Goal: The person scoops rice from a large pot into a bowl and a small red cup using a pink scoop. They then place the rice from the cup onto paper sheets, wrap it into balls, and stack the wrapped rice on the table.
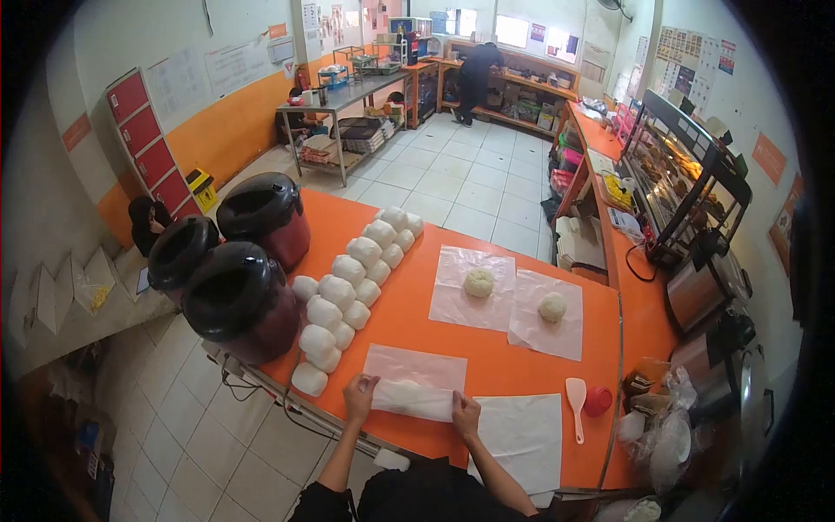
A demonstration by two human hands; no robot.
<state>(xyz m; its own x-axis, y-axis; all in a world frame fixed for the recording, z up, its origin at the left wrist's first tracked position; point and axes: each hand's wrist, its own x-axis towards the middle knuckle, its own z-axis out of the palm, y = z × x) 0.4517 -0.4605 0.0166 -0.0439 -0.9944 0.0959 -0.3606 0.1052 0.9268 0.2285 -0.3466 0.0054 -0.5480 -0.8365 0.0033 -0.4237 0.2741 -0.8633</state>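
Note:
A sheet of wrapping paper (422, 358) lies in front of me on the orange table, its near part folded over into a long white roll-like bulge. My left hand (357, 398) pinches the left end of the fold, and my right hand (466, 414) pinches the right end. What lies inside the fold is hidden. Beyond it, two rice mounds (478, 282) rest on separate paper sheets (544, 341). Several round white wrapped bundles (337, 291) are piled in rows left of the paper. Beside my right hand lies a stack of white paper (520, 435).
A white rice paddle (575, 402) and a red bowl (598, 401) lie at the right. Large rice cookers (233, 296) stand on the left. A lit food display case (678, 165) is on the right counter. Two people (480, 74) (150, 222) are farther off.

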